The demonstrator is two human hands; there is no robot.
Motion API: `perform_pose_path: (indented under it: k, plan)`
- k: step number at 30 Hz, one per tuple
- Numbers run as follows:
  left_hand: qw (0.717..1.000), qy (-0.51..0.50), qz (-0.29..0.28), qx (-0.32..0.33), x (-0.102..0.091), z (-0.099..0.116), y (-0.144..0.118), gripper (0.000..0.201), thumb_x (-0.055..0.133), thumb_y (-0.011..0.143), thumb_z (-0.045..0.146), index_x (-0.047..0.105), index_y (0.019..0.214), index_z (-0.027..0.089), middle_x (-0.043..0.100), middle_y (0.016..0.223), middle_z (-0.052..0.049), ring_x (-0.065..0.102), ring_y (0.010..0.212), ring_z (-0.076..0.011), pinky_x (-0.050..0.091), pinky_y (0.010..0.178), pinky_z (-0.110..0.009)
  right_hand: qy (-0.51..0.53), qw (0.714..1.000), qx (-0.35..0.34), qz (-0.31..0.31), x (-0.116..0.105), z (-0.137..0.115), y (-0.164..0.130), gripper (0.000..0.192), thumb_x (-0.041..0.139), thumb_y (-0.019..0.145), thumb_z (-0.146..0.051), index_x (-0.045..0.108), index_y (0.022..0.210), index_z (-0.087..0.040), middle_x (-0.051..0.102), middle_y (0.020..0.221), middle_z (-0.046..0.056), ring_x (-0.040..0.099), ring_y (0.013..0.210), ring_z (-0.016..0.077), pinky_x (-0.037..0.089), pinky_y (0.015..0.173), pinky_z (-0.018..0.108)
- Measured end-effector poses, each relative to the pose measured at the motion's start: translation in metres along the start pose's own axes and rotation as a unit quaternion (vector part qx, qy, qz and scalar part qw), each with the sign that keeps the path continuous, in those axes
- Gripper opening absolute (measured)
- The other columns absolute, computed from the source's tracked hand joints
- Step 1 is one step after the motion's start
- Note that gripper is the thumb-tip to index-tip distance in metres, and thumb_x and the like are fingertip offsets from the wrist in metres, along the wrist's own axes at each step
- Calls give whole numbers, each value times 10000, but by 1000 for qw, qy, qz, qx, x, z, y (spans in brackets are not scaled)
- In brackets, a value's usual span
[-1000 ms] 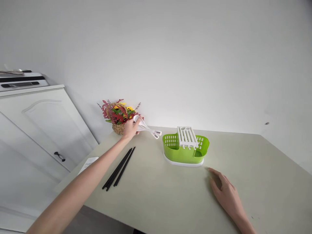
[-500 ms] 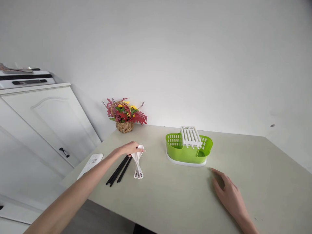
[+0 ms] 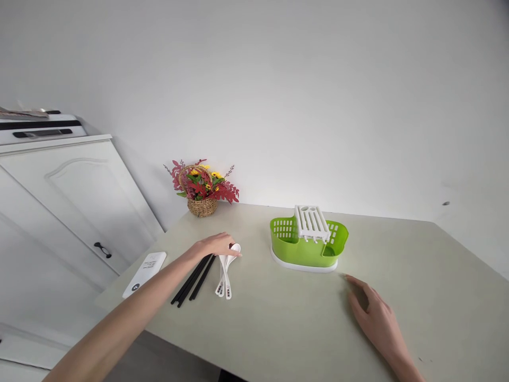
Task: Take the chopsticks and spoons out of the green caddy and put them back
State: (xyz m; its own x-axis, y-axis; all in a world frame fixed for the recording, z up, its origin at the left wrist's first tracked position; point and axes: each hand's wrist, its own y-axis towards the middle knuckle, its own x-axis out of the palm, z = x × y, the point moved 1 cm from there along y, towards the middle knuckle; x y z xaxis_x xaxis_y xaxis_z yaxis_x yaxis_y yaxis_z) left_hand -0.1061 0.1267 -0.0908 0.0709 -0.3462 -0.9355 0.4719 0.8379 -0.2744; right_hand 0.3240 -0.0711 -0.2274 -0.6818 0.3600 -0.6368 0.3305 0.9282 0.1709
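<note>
behind the spoons (image 3: 225,265), basket (image 3: 202,207) of flowers (image 3: 201,181)

Left hand (image 3: 218,244) palm-down, right hand (image 3: 375,314) loosely curved

No words, brands or numbers are readable. The white spoons (image 3: 225,277) carry small dark printed labels (image 3: 228,292) at their handle ends, and the flat white object (image 3: 145,273) bears dark lines of print and a round dark mark (image 3: 135,287), all too small to read.
</note>
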Motion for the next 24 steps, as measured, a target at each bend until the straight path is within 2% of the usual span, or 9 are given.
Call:
perform_pose_path:
  k: [5, 11, 14, 17, 21, 24]
  plan:
    - [998, 40, 47, 29, 5, -1, 1, 514, 716, 760, 647, 539, 534, 221, 490, 488, 28, 433, 489, -133, 282, 518, -259, 1, 1000, 6, 1, 0, 0, 0, 520, 471, 872, -497, 629, 1316, -279, 702, 1322, 62, 657, 1165, 294, 516, 967, 453]
    - [993, 91, 73, 25, 12, -1, -2, 491, 626, 856, 664, 617, 623, 232, 619, 578, -29, 615, 589, -206, 372, 614, -268, -4, 1000, 3, -3, 0, 1, -1, 510, 460, 890, -499, 612, 1330, -291, 694, 1336, 54, 654, 1162, 286, 513, 953, 441]
    - [990, 107, 87, 17, 15, 0, -4, 476, 589, 885, 677, 678, 750, 230, 712, 745, -69, 687, 717, -244, 414, 674, -281, -6, 1000, 2, -8, 0, 3, -1, 503, 464, 895, -491, 608, 1334, -291, 691, 1336, 53, 656, 1138, 280, 511, 943, 434]
    - [987, 123, 104, 14, 12, 2, -6, 488, 546, 924, 682, 707, 900, 222, 752, 982, -99, 715, 854, -261, 445, 739, -294, -11, 1000, 10, -11, 0, 5, -1, 510, 467, 893, -501, 610, 1335, -291, 688, 1339, 55, 678, 981, 261, 523, 879, 428]
    - [971, 164, 174, 4, -3, 9, -6, 489, 450, 1016, 610, 698, 1016, 188, 722, 1112, -121, 715, 846, -254, 459, 744, -316, -16, 1000, 12, -11, 0, 6, -1, 516, 461, 896, -513, 605, 1341, -294, 686, 1336, 54, 659, 816, 227, 526, 827, 422]
    - [954, 152, 257, 16, -17, 26, -2, 459, 416, 1052, 557, 677, 1073, 179, 707, 1132, -119, 706, 858, -241, 462, 729, -316, -20, 1000, 6, -6, 0, 6, -1, 514, 461, 895, -512, 612, 1332, -287, 691, 1327, 59, 672, 892, 252, 522, 848, 426]
